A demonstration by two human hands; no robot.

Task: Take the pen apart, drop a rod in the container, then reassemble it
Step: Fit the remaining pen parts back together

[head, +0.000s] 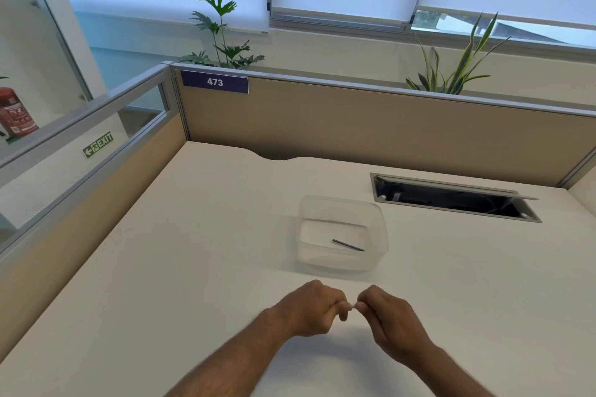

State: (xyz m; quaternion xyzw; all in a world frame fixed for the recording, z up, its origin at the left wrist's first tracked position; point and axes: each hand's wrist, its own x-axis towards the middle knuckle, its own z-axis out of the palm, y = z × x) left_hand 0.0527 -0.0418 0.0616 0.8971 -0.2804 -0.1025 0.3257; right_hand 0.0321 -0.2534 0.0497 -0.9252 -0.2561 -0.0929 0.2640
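Observation:
A clear plastic container point(380, 229) stands on the white desk, with a thin dark rod point(348, 245) lying flat on its bottom. In front of it, near me, my left hand point(311, 308) and my right hand point(387, 313) are both closed into fists, fingertips meeting in the middle. The pen is almost entirely hidden inside the two fists, so I cannot make out its parts or whether they are joined. Both hands hover just above the desk, apart from the container.
An open cable hatch point(458, 200) is set into the desk at the back right. Beige partition walls point(354, 126) close the desk at the back and left. The desk surface point(161, 267) spreads wide to the left of my hands.

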